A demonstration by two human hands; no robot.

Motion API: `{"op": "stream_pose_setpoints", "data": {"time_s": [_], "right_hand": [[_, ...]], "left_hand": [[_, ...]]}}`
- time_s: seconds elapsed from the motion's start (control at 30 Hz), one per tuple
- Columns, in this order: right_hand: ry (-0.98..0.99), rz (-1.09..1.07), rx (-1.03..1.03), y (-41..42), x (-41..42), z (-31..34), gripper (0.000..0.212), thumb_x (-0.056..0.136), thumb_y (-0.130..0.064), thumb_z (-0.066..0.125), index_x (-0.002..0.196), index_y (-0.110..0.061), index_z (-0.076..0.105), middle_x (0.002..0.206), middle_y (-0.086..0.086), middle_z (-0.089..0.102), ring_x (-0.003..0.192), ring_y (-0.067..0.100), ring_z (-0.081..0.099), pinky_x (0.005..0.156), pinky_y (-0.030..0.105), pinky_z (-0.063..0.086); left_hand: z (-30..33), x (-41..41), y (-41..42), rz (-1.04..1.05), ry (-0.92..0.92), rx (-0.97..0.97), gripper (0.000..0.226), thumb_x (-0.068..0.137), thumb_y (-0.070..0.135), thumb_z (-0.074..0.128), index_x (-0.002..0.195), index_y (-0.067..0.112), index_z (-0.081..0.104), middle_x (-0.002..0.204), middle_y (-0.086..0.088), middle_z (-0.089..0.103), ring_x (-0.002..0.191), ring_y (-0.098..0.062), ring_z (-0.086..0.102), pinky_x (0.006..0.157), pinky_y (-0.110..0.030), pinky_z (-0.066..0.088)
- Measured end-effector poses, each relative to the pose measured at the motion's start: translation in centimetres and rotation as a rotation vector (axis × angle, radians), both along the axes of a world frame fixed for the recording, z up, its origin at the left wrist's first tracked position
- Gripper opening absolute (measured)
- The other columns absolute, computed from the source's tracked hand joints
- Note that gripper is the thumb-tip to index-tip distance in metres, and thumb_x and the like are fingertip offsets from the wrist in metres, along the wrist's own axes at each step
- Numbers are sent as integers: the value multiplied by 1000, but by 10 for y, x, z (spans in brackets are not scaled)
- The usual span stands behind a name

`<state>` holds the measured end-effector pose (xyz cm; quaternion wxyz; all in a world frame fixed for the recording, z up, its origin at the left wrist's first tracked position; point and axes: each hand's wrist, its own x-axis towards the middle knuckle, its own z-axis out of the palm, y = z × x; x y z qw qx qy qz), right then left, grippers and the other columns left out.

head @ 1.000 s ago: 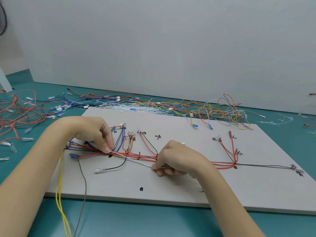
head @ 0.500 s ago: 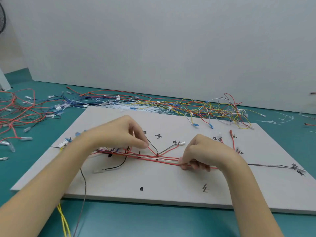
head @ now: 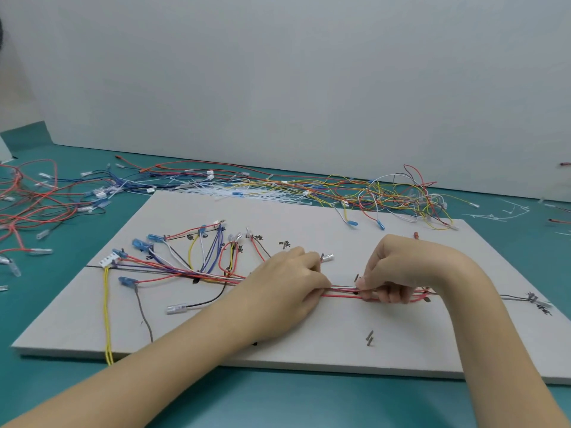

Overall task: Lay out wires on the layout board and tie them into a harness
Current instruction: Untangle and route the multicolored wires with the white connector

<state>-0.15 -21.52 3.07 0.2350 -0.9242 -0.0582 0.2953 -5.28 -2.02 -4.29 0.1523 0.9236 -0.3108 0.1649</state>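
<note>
While both hands work the trunk of wires (head: 343, 292) on the board (head: 309, 344), the left hand (head: 287, 285) pinches the bundle and the right hand (head: 392, 273) grips it just beside. If either grip slackens, the red strands could likely spring apart or slip off the pegs (head: 369, 338). Farther left, the fanned branch ends (head: 185, 257) could be dragged out of place by a hard pull. No containers show; the spare wires (head: 309, 188) lie loose on the table (head: 278, 403) beyond the board.
</note>
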Motion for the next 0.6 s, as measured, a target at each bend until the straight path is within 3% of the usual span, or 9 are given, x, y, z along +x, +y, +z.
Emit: {"op": "stream_pose_setpoints", "data": {"time_s": [0.23, 0.43, 0.6], "right_hand": [[-26, -80, 79, -15, 3, -12, 28, 79, -19, 79, 54, -12, 68, 56, 6, 66, 45, 13, 55, 43, 20, 45], [-93, -164, 89, -18, 4, -16, 33, 71, -23, 85, 52, -12, 61, 49, 6, 60, 35, 13, 47, 38, 17, 37], [-119, -213, 186, -18, 8, -20, 20, 79, -11, 78, 66, -2, 66, 47, 5, 58, 35, 11, 48, 36, 15, 38]], "left_hand": [[-1, -2, -3, 3, 36, 33, 29, 101, 21, 46, 121, 25, 67, 99, -1, 58, 90, -22, 48, 74, -37, 44], [-4, -2, -9, 40, 82, 91, 38, 104, 25, 36, 137, 36, 51, 117, 0, 49, 102, -21, 42, 83, -35, 38], [-7, -3, -11, 74, 100, 118, 41, 104, 28, 32, 141, 42, 41, 117, 2, 42, 102, -20, 38, 86, -34, 34]]}}
